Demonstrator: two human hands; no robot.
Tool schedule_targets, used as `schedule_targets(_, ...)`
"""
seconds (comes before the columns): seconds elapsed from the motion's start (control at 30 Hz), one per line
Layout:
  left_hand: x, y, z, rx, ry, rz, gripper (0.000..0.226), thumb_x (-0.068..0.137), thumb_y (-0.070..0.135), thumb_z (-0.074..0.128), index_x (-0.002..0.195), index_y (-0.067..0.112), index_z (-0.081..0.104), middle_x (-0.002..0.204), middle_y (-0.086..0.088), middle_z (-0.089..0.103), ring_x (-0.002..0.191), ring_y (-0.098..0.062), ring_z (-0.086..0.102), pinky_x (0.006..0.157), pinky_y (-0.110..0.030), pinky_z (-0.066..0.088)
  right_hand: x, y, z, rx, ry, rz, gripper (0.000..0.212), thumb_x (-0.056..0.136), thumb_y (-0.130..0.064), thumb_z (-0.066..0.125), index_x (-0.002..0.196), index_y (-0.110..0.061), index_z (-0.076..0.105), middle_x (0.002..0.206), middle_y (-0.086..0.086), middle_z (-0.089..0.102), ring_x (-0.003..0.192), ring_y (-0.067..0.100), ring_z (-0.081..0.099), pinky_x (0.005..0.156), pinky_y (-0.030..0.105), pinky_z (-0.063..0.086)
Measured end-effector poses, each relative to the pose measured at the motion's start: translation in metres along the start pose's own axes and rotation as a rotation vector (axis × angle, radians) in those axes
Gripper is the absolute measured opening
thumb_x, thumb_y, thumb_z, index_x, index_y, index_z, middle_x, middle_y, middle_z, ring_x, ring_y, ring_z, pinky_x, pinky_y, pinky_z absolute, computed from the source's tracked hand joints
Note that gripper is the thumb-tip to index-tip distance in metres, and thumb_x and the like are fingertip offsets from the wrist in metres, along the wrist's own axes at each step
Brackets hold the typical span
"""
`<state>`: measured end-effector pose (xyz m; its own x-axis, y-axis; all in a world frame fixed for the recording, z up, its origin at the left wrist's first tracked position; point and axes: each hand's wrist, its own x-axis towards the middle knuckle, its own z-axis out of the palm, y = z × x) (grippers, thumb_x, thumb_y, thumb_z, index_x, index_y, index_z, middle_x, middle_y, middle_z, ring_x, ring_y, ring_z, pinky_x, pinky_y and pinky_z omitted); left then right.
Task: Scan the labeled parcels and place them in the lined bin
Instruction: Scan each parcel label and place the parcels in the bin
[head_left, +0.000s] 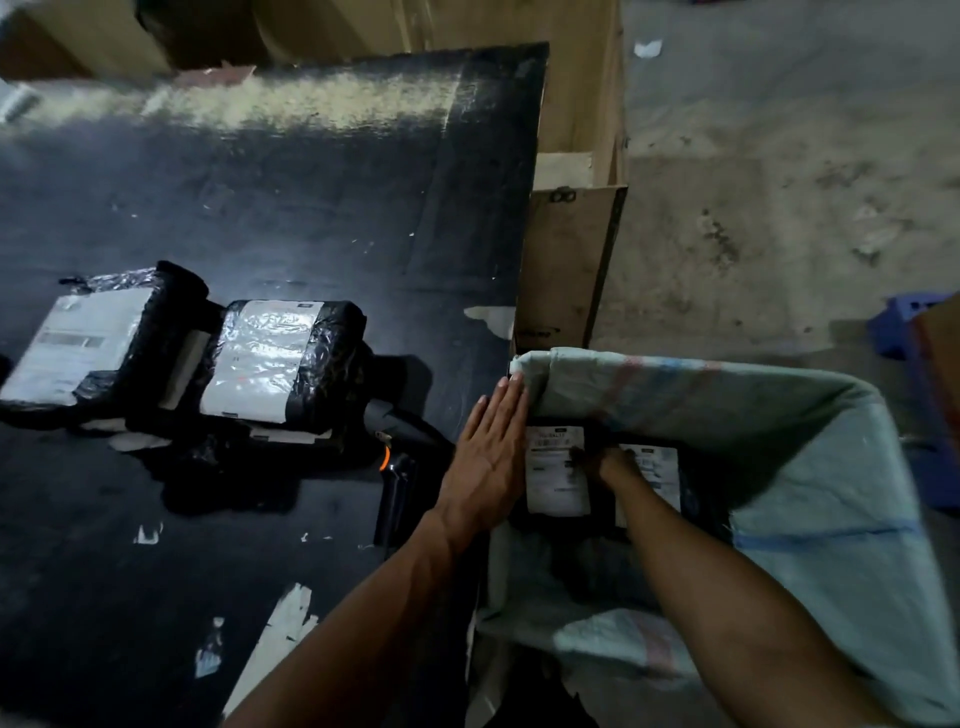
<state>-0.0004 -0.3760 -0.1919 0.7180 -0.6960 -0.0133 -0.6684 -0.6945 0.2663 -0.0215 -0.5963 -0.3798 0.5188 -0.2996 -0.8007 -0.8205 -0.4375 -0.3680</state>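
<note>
My right hand (605, 465) reaches down into the lined bin (810, 467) and grips a black parcel with a white label (553, 470) lying at the bottom. A second labeled parcel (657, 467) lies beside it, partly hidden by my forearm. My left hand (491, 452) rests flat with straight fingers on the bin's left rim at the table edge. Two black-wrapped labeled parcels (275, 358) (78, 348) lie on the black table (311, 208), stacked over other parcels. A black scanner with an orange ring (397, 467) lies on the table just left of my left hand.
A wooden crate (576, 208) stands behind the bin, against the table's right edge. Bare concrete floor (779, 182) stretches to the right. A blue object (904, 322) sits at the far right edge. Cardboard boxes stand behind the table at the top.
</note>
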Motion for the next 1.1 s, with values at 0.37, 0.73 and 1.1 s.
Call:
schedule_targets(0.37,0.026,-0.003,-0.085,-0.338,-0.456,-0.095,0.056,0.103,0.02,0.042,0.155,0.005,0.028,0.162,-0.018,0.027,0.15,-0.034,0.026,0.122,-0.043,0.024,-0.194,-0.102,-0.096,-0.218,0.148,-0.335,0.058,0.099,-0.048,0.055,0.135,-0.002,0.056,0.138,0.018,0.059,0.122,0.032,0.058,0.093,0.033,0.044)
schedule_targets(0.73,-0.028,-0.123,-0.223,-0.134,0.072,-0.11,0.033,0.099,0.01,0.05,0.128,0.006,0.064,0.124,-0.023,0.068,0.117,-0.04,0.062,0.094,-0.039,0.045,-0.294,-0.232,-0.046,-0.188,0.468,-0.585,0.052,0.096,-0.061,0.049,0.077,-0.013,0.059,0.079,0.007,0.062,0.089,0.032,0.061,0.073,0.032,0.038)
schedule_targets(1.1,-0.111,-0.253,-0.185,-0.241,0.045,-0.105,0.078,0.087,0.032,0.022,0.145,-0.02,0.028,0.155,-0.034,0.028,0.151,-0.042,0.02,0.118,-0.023,-0.002,-0.303,-0.354,0.097,-0.061,0.512,-0.344,0.095,0.089,-0.081,0.03,0.136,-0.004,0.056,0.155,0.019,0.042,0.153,0.036,0.018,0.115,0.073,-0.001)
